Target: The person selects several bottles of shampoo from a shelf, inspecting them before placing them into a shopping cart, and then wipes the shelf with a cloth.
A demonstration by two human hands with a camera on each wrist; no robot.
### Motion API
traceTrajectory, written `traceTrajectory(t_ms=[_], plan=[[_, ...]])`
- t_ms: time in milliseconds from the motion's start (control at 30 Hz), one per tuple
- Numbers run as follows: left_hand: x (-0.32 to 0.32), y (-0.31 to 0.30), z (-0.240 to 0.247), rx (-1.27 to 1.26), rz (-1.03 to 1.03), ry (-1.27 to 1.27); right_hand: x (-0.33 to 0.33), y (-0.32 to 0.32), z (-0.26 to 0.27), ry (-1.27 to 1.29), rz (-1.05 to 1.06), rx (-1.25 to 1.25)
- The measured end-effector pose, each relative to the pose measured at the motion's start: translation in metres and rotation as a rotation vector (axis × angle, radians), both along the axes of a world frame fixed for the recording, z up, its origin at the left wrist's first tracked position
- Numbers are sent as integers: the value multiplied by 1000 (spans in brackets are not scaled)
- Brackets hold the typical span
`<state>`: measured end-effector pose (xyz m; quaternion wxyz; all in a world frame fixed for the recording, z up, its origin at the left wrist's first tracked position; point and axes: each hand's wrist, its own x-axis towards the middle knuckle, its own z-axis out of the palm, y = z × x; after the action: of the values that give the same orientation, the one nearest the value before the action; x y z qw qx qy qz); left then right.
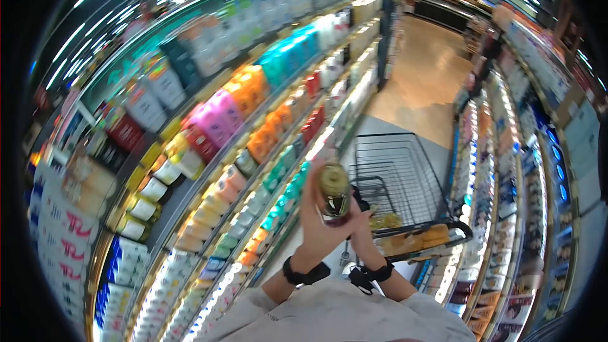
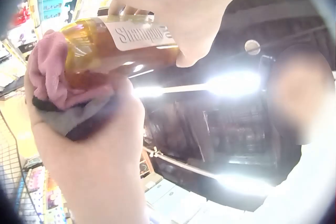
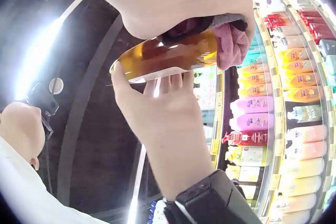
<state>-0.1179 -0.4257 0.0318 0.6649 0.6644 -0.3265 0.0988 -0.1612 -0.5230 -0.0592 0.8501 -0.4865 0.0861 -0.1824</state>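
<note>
An amber bottle of shampoo [image 2: 139, 35], labelled "Shampoo", is held between both hands in front of the person's chest. The left hand [image 3: 163, 111] grips it near one end, its thumb along the side and its fingers wrapped behind. Around the other end, the right hand [image 2: 100, 140] holds a pink and grey cloth [image 2: 52, 69] pressed against the bottle. Seen from the head, the left hand [image 1: 310, 212] and right hand [image 1: 361, 221] meet at the bottle [image 1: 334, 190], which points its greenish end up toward the camera.
A black wire shopping cart [image 1: 405, 177] stands just ahead, with yellowish packages [image 1: 415, 240] at its near end. Long shelves of colourful bottles [image 1: 218, 114] run along the left, lit shelves [image 1: 500, 171] along the right. The aisle floor [image 1: 421, 69] leads away between them.
</note>
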Motion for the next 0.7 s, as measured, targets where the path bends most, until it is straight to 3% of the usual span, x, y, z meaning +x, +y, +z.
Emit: traceTrajectory(t_ms=[67,133,167,200,267,300,400,500,533,600,633,667,700], plan=[[7,17,15,122,237,-287,-5,25,11,59,6,-283],[11,48,21,189,240,-274,8,47,6,62,1,-173],[14,62,17,92,178,-177,16,55,10,2,54,-11],[17,73,11,-4,110,-78,18,64,27,-64,13,-129],[15,89,-4,-195,27,107,33,73,27,51,-52,19],[14,98,-11,-296,-17,207,32,85,48,23,-77,-6],[17,133,-29,-94,33,331,32,114,85,-221,-20,-282],[24,162,-18,-8,146,94,35,154,98,-403,-73,-421],[26,172,-12,35,186,-10,33,166,96,-461,-85,-463],[24,188,-3,-18,245,-81,35,171,64,-332,-37,-350],[26,196,-4,-47,240,-80,37,177,63,-189,-148,-543],[24,203,-6,-76,233,-81,35,178,48,-159,-21,-424],[22,207,-9,-234,107,142,31,173,20,-126,99,-301]])
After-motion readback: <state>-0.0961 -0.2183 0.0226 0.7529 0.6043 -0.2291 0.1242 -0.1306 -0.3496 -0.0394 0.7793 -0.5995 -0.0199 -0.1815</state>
